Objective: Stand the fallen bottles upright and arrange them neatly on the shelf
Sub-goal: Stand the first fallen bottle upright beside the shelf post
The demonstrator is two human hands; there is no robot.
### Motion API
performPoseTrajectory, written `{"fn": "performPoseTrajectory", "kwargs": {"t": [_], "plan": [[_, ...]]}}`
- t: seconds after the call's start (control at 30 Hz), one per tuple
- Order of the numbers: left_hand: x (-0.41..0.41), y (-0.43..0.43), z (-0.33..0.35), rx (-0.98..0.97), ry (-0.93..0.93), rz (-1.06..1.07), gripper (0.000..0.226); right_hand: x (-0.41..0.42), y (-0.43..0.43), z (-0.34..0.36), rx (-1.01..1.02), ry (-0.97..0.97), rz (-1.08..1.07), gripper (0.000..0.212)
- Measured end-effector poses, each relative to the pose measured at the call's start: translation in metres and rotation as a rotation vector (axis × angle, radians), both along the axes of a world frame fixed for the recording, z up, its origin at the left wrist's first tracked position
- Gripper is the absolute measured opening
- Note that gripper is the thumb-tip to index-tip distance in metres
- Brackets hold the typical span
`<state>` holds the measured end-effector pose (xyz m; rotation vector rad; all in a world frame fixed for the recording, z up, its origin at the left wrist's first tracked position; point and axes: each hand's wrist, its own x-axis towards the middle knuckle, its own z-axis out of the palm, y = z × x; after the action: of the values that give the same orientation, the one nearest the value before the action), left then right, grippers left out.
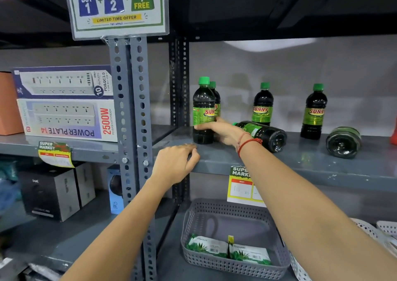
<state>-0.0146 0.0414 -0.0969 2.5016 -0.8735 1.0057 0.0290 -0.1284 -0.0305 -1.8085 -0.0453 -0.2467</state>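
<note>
Dark bottles with green caps and green "SUNNY" labels stand on the grey shelf [300, 162]. My right hand [221, 130] grips the lower body of an upright front-left bottle [203, 104]; a second upright bottle [216, 100] stands close behind it. Two more upright bottles are further right, one mid-shelf [262, 104] and one at the right [314, 112]. A fallen bottle [264, 134] lies on its side just right of my right wrist, base toward me. Another fallen bottle [343, 142] lies at the far right. My left hand [176, 162] rests on the shelf's front edge, fingers curled, holding nothing.
A slotted steel upright [131, 108] divides the shelving; power-strip boxes [66, 104] are stacked to its left. A promo sign [117, 7] hangs above. Below the shelf, a grey perforated basket [234, 259] holds green sachets, and a price tag [242, 186] hangs from the shelf edge.
</note>
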Motion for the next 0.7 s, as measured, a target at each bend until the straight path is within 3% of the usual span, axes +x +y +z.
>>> {"fn": "performPoseTrajectory", "kwargs": {"t": [0.13, 0.2, 0.27, 0.33, 0.47, 0.57, 0.7], "plan": [[0.000, 0.001, 0.000, 0.000, -0.013, -0.008, 0.062, 0.001, -0.003, -0.002, 0.033, -0.011, 0.011, 0.036], [0.000, 0.001, 0.000, -0.003, -0.017, -0.010, 0.066, 0.004, 0.002, -0.002, -0.126, -0.091, -0.129, 0.046], [0.001, 0.001, -0.001, -0.008, -0.016, -0.006, 0.067, 0.006, 0.009, -0.003, -0.243, -0.138, -0.272, 0.074], [0.001, 0.001, -0.001, -0.007, -0.017, -0.009, 0.067, 0.006, 0.008, -0.003, -0.222, -0.101, -0.239, 0.088], [0.003, 0.004, 0.000, 0.008, -0.023, -0.044, 0.064, 0.001, -0.002, -0.006, -0.090, 0.029, -0.032, 0.072], [0.003, 0.004, 0.001, -0.004, -0.018, -0.049, 0.058, 0.000, -0.002, -0.008, -0.099, 0.016, -0.070, 0.068], [-0.002, 0.006, -0.005, -0.084, -0.088, 0.037, 0.054, -0.003, 0.006, -0.007, -0.268, -0.032, -0.195, 0.069]]}}
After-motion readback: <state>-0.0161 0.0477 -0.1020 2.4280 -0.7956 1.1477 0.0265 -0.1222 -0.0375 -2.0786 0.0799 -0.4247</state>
